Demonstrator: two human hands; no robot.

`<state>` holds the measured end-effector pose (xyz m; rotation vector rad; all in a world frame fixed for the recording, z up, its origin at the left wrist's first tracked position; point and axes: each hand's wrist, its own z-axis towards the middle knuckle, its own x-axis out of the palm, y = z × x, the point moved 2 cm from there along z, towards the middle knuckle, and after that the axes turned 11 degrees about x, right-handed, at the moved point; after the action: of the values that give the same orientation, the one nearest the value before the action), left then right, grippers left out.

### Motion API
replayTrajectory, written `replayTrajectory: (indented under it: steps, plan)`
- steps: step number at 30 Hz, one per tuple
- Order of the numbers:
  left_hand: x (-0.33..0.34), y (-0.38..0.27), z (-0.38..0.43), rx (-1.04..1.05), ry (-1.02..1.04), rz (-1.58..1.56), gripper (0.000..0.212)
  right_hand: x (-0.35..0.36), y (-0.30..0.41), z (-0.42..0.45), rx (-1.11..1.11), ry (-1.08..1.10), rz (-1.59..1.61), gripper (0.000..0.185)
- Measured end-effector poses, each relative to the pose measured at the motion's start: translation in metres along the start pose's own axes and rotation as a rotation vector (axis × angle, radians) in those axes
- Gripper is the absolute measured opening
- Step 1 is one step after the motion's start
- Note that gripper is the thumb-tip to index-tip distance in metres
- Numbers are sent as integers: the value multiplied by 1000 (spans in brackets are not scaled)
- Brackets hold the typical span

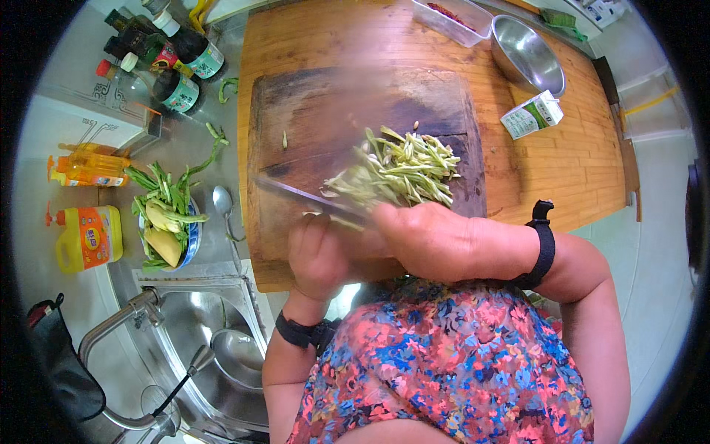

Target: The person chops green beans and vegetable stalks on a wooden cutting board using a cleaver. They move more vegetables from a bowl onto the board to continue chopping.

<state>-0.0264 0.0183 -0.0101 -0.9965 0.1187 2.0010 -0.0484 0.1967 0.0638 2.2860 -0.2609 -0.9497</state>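
Observation:
My right hand (430,238) grips a kitchen knife (310,197), whose handle is hidden in the fist. The blade points left across the wooden cutting board (310,111). Close under the blade, my left hand (317,258) has its fingers curled down on a pale green vegetable piece (346,223), mostly hidden by hand and blade. A heap of cut pale green vegetable strips (413,172) lies on the board just beyond the knife. Motion blurs both hands and part of the heap.
The board rests on a wooden table (571,172). A plastic box (460,28), steel bowl (527,55) and drink carton (531,115) stand far right. Leftward are a bowl (194,244) of vegetables, a spoon (223,202), sauce bottles (177,91) and a sink (194,322).

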Motion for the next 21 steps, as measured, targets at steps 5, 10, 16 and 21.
replayTrajectory:
  steps: [5,10,16,21]
  plan:
    - [3,-2,-2,-5,69,-17,22,7,-8,4,-81,-88,-122,19]
    - [-2,-1,1,-15,60,-62,21,15,3,31,-348,-259,-4,22]
    - [-9,16,-5,-116,14,-20,23,16,0,31,-273,-263,-11,16]
    - [-6,8,-5,-117,41,-21,20,-1,5,18,-113,-205,-151,15]
